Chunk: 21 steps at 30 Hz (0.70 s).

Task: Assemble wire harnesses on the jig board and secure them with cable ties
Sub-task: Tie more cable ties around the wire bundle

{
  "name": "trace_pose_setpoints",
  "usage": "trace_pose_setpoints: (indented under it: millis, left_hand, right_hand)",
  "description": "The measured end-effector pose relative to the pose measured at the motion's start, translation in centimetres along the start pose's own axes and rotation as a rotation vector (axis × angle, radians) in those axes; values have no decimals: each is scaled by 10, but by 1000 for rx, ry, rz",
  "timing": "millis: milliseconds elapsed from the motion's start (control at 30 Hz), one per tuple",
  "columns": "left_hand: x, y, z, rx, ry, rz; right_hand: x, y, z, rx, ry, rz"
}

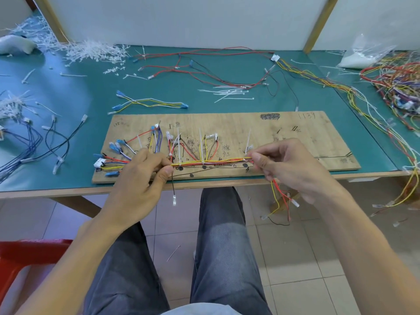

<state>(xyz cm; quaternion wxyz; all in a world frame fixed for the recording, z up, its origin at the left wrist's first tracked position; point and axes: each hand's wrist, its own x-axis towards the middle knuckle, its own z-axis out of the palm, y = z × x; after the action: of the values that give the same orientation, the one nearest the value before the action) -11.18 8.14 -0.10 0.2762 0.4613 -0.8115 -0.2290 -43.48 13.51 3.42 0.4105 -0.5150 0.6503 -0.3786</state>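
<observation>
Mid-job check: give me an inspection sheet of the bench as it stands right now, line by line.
Surface: green table mat, with the wooden jig board at its near edge.
Job's things: wire bundle stretched along the board; white cable ties stand up from it, tails uncut.
Clutter: tie scraps heaped at far left; loose ties behind the board.
Grippers: left hand pinches the wire bundle's left end; right hand pinches its right end.
Cables: tangled wire heap at far right; hanging leads drop off the table edge below the right hand.
Surroundings: plastic bag, red plastic item, tiled floor.
</observation>
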Motion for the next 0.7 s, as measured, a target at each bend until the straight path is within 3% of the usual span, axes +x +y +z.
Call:
trace_pose_setpoints:
  millis: [433, 700]
  left_hand:
    - [-2, -8, -12, 120, -47, 76]
    - [-3, -15, -10, 101, -10, 123]
  right_hand:
    - [2, 12, 18, -471, 254, -41]
    - [-3, 19, 24, -426, 312, -82]
